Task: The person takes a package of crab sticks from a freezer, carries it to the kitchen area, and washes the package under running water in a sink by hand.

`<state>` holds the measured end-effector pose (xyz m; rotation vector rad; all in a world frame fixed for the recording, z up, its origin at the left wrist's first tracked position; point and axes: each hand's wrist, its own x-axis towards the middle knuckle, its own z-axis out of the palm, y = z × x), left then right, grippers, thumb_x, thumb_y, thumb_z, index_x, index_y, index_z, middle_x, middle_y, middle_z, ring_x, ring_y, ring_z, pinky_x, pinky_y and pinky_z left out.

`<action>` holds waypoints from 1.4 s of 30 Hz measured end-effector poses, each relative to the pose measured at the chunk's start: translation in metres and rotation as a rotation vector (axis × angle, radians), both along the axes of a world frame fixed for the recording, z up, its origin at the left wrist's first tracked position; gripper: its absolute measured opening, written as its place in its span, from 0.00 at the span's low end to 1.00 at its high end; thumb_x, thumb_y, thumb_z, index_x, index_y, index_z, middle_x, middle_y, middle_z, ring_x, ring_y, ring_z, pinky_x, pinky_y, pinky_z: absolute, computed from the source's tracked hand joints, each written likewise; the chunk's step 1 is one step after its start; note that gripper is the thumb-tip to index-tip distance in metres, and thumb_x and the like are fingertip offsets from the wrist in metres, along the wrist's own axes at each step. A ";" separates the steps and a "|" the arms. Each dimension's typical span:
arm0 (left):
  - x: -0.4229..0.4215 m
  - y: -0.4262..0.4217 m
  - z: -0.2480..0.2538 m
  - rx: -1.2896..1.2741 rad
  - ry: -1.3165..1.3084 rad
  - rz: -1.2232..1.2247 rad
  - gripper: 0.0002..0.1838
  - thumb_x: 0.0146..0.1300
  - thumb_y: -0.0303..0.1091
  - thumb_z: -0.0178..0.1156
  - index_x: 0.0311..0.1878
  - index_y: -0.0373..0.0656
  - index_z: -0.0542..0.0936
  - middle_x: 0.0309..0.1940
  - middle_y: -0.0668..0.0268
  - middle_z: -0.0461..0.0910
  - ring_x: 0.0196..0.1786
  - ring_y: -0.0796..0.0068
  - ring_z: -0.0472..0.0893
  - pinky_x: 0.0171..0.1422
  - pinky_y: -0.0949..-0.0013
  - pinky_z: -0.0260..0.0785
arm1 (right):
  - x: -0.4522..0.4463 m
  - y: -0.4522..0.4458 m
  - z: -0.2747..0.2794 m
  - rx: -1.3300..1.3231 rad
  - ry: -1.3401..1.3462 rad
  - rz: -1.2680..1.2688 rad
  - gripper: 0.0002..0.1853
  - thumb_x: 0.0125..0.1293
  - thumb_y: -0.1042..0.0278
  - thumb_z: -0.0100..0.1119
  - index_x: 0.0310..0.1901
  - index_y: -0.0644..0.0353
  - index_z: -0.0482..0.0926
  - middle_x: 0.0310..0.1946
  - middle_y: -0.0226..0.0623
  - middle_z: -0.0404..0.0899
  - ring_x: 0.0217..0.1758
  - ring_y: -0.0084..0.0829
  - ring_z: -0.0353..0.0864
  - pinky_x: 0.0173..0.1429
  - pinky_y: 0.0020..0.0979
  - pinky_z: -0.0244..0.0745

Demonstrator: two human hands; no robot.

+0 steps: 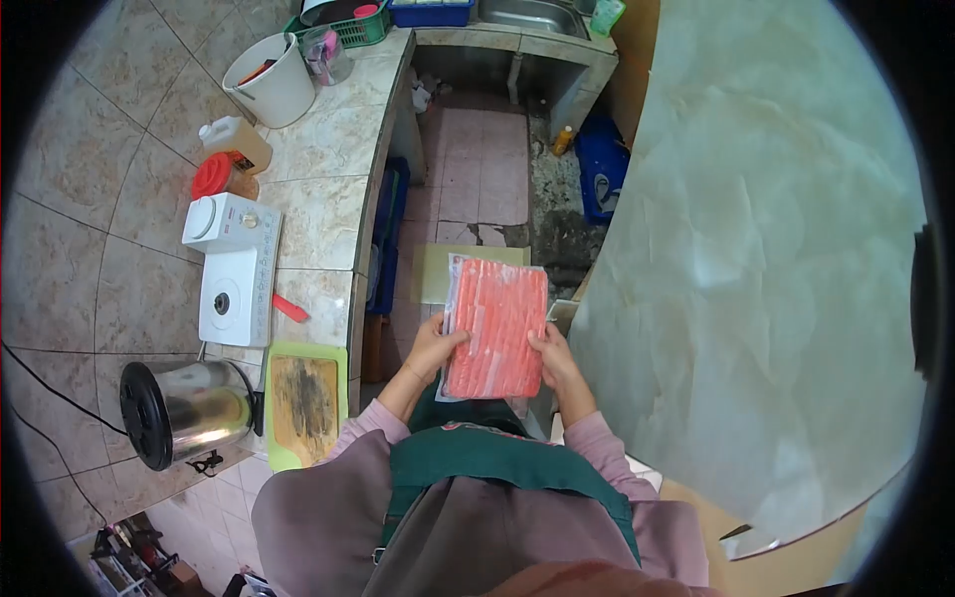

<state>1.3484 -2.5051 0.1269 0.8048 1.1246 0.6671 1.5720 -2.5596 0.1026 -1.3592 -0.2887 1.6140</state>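
Together, left hand (434,350) and right hand (557,358) pinch the red packet (495,328) between them.

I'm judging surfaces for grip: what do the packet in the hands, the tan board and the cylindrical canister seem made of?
Packet: probably clear, glossy plastic film, judging by its whitish glare streaks and see-through edge.
Tan board: likely matte wood, from its colour and dark blotches, though coated plastic is possible.
Canister: apparently polished metal, given its bright, mirror-like reflections.
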 end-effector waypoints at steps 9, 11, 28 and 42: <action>0.010 0.143 0.029 0.027 -0.234 -0.047 0.30 0.51 0.24 0.65 0.58 0.36 0.67 0.48 0.65 0.75 0.49 0.77 0.75 0.55 0.72 0.67 | 0.018 0.158 0.004 0.107 0.025 0.101 0.19 0.64 0.72 0.52 0.56 0.66 0.64 0.52 0.40 0.72 0.53 0.31 0.72 0.59 0.33 0.66; 0.011 0.186 0.013 0.054 -0.225 -0.098 0.31 0.50 0.24 0.65 0.59 0.37 0.66 0.49 0.65 0.74 0.49 0.77 0.75 0.55 0.72 0.67 | 0.024 0.197 -0.010 0.150 0.009 0.093 0.19 0.64 0.72 0.53 0.56 0.66 0.65 0.52 0.40 0.72 0.53 0.31 0.72 0.58 0.32 0.66; 0.117 0.548 -0.033 0.098 -0.280 0.005 0.30 0.51 0.20 0.60 0.59 0.39 0.65 0.51 0.65 0.74 0.52 0.76 0.74 0.57 0.71 0.65 | 0.122 0.593 -0.036 0.193 -0.230 0.183 0.18 0.65 0.67 0.54 0.54 0.66 0.69 0.47 0.37 0.75 0.46 0.27 0.75 0.51 0.30 0.71; 0.199 0.806 -0.044 0.118 -0.344 0.190 0.24 0.52 0.18 0.57 0.54 0.38 0.68 0.45 0.64 0.77 0.46 0.75 0.76 0.52 0.70 0.69 | 0.225 0.944 -0.009 0.481 -1.005 0.361 0.35 0.57 0.56 0.62 0.61 0.66 0.61 0.44 0.42 0.74 0.37 0.26 0.77 0.41 0.28 0.72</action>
